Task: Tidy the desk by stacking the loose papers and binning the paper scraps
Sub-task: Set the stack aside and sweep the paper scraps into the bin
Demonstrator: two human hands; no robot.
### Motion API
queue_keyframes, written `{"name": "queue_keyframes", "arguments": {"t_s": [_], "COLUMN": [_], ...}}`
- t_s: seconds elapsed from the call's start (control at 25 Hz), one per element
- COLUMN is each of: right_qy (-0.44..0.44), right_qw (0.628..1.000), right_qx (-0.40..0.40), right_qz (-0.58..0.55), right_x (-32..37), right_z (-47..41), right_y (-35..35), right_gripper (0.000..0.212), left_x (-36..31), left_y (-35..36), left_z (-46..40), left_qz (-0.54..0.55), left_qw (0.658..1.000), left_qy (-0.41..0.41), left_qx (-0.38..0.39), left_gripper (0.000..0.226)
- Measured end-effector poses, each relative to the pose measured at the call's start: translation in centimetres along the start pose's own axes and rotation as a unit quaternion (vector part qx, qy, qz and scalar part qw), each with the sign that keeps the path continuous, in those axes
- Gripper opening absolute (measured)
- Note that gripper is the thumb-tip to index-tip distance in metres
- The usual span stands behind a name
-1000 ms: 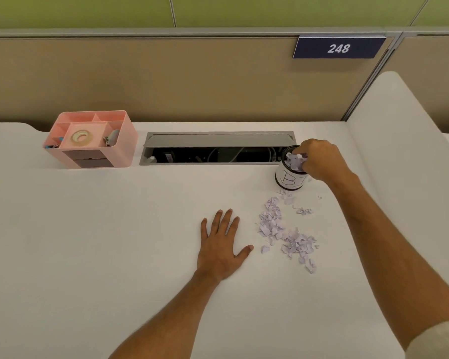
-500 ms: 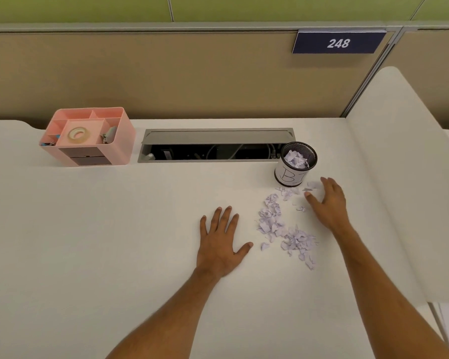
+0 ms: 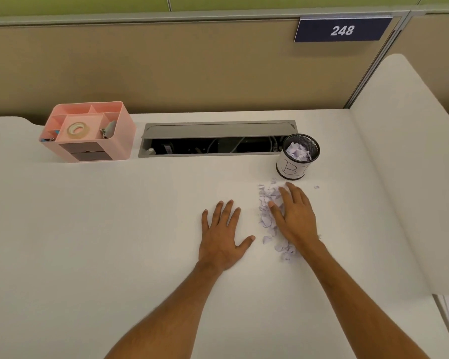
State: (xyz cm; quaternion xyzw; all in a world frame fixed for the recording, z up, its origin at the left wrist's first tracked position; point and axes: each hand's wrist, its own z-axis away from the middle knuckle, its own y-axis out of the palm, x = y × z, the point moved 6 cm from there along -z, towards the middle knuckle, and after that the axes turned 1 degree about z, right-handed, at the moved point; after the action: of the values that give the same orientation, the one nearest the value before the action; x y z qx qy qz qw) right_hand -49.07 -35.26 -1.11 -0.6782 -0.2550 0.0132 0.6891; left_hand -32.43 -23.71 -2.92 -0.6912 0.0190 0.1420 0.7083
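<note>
Matt smooth white desk (image 3: 114,242), black metal mesh bin (image 3: 312,145), glossy pink plastic organiser (image 3: 125,130)

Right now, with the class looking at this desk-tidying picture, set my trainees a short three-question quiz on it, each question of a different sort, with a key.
1. True or false: the left hand lies flat on the desk, holding nothing.
2. Where is the right hand?
A. inside the bin
B. on the loose paper scraps
C. on the pink organiser
3. Fill in: the mesh bin already holds some ____.

Key
1. True.
2. B: it rests with straight fingers on the paper scraps, just in front of the bin.
3. Paper scraps; the tape roll sits in the pink organiser.
</note>
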Motion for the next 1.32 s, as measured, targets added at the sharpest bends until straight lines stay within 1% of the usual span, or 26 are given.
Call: {"name": "queue_keyframes", "arguments": {"t_s": [0.08,0.16,0.24,0.28,0.36,0.44,0.48,0.52,0.56,0.6,0.64,0.72,0.76,0.8,0.88,0.96,1.04,1.16,1.28,1.32], "right_qy": [-0.04,-0.085,-0.101,-0.107,-0.131,-0.157,-0.163,-0.161,-0.146,-0.109,-0.051,0.072,0.109,0.125,0.125,0.102,0.07,0.013,-0.046,-0.053], "right_qw": [0.999,0.993,0.986,0.983,0.982,0.984,0.984,0.985,0.987,0.992,0.996,0.992,0.984,0.977,0.975,0.979,0.981,0.977,0.983,0.984], "right_qx": [0.026,0.078,0.127,0.138,0.121,0.061,0.04,0.029,0.022,0.018,0.022,0.064,0.097,0.125,0.145,0.145,0.153,0.183,0.137,0.13], "right_qz": [-0.007,0.013,0.045,0.058,0.065,0.06,0.06,0.062,0.064,0.064,0.066,0.087,0.103,0.116,0.113,0.096,0.096,0.112,0.113,0.114], "right_x": [0.7,1.5,2.0,2.2,2.7,2.8,2.6,2.2,1.5,0.6,-0.5,-2.7,-3.2,-3.2,-2.5,-1.4,-0.4,1.1,2.6,2.7], "right_z": [-1.4,-2.5,-2.8,-2.6,-1.2,1.0,2.4,3.9,5.3,6.6,7.8,10.3,11.2,11.8,11.6,9.9,7.9,5.3,3.9,3.7], "right_y": [-0.3,0.2,1.2,1.5,1.6,0.9,0.4,-0.1,-0.8,-1.6,-2.5,-3.6,-3.8,-3.9,-3.9,-3.7,-3.2,-1.8,-1.2,-1.1], "right_gripper": [0.07,0.075,0.079,0.077,0.061,0.046,0.044,0.046,0.051,0.059,0.069,0.095,0.104,0.109,0.109,0.103,0.092,0.063,0.032,0.027], "left_x": [0.0,0.0,-0.1,-0.1,-0.1,-0.1,-0.1,-0.1,-0.1,-0.1,-0.1,0.0,0.0,-0.1,-0.1,-0.1,-0.1,-0.1,-0.1,-0.1], "left_y": [0.0,0.0,0.0,-0.1,-0.1,-0.1,-0.1,-0.1,-0.1,-0.1,0.0,0.0,0.0,0.0,-0.1,-0.1,-0.1,-0.1,0.0,0.0], "left_z": [0.1,0.1,0.1,0.1,0.1,0.1,0.1,0.1,0.1,0.1,0.1,0.1,0.1,0.1,0.2,0.2,0.2,0.2,0.2,0.2], "left_qz": [0.001,-0.002,-0.006,-0.006,-0.007,-0.008,-0.009,-0.008,-0.008,-0.008,-0.008,-0.009,-0.008,-0.008,-0.006,-0.001,0.001,-0.005,-0.003,-0.003], "left_qw": [1.0,1.0,1.0,1.0,1.0,1.0,1.0,1.0,1.0,1.0,1.0,1.0,1.0,1.0,1.0,1.0,1.0,1.0,1.0,1.0], "left_qy": [0.001,0.001,0.001,0.001,0.002,0.002,0.002,0.001,0.001,0.0,-0.002,-0.003,-0.002,-0.001,0.003,0.004,0.006,0.007,0.002,0.002], "left_qx": [-0.001,-0.001,-0.004,-0.007,-0.008,-0.006,-0.005,-0.006,-0.006,-0.004,0.0,0.001,0.001,-0.001,-0.007,-0.009,-0.008,-0.01,-0.008,-0.006], "left_gripper": [0.083,0.084,0.083,0.083,0.082,0.082,0.083,0.083,0.083,0.083,0.083,0.083,0.083,0.082,0.082,0.082,0.084,0.086,0.083,0.083]}}
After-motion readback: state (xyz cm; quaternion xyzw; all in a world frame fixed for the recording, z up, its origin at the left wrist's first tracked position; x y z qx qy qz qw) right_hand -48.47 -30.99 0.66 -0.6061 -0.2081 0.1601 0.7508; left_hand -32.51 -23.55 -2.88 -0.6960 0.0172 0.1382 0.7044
